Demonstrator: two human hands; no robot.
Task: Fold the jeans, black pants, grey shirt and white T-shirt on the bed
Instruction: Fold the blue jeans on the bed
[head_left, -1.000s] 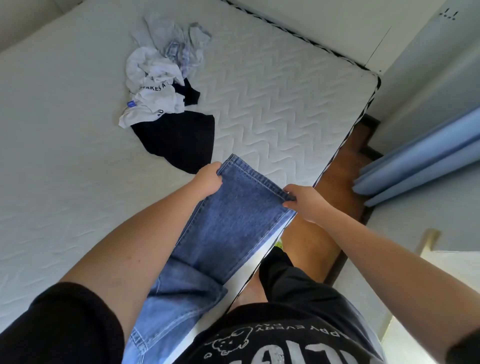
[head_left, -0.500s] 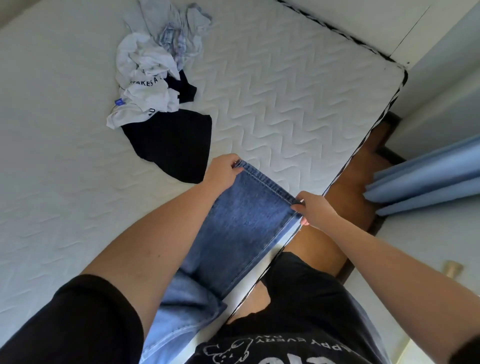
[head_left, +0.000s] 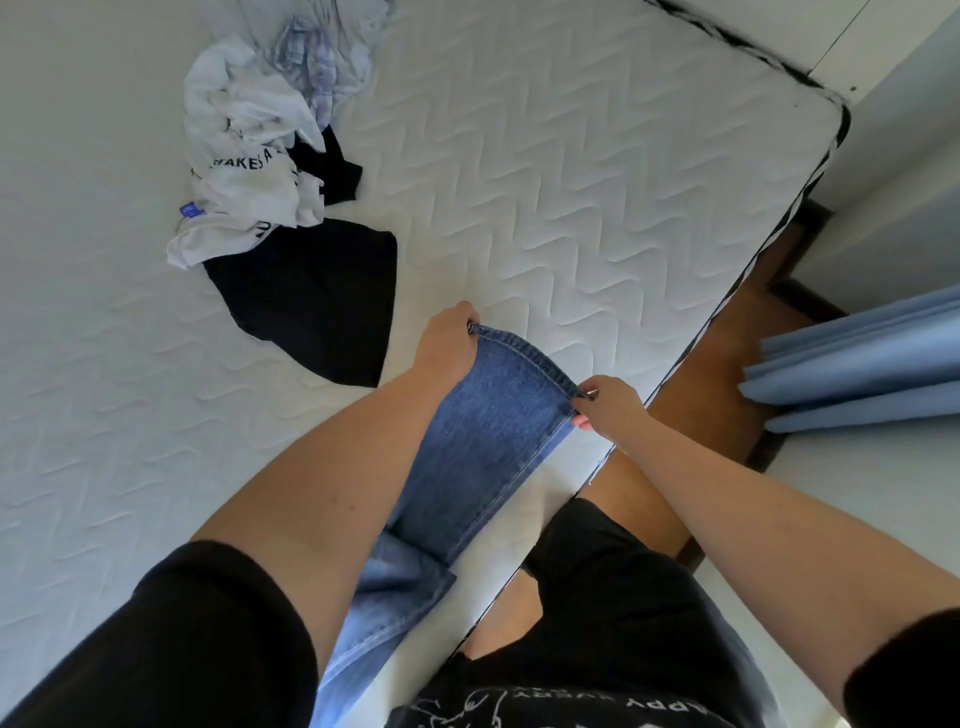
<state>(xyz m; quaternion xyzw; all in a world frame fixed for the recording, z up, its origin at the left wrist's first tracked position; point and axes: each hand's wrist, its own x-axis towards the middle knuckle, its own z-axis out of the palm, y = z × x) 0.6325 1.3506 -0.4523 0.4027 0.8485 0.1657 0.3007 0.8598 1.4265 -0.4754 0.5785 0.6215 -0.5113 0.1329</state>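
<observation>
White quilted mattress fills most of your view: the bed (head_left: 571, 182) runs from the near left to a far corner at the upper right, with brown floor (head_left: 727, 374) and a blue curtain (head_left: 857, 358) beyond its right edge.

You hold the jeans (head_left: 493, 431) by one hemmed end, stretched flat between your two hands above the near edge of the bed. Your left hand (head_left: 449, 345) pinches the left corner of the hem, fingers curled round the denim. Your right hand (head_left: 605, 402) pinches the right corner, thumb on top and fingers beneath. From there the denim runs back toward you, partly hidden under your left forearm, and its paler lower part lies bunched on the mattress beside your body.

Farther out on the bed, to the left of your left hand and apart from it, the black pants (head_left: 311, 301) lie spread. Crumpled on their far edge sits the white T-shirt (head_left: 244, 176) with black lettering, and the grey shirt (head_left: 322, 62) lies heaped just behind it, touching it.
</observation>
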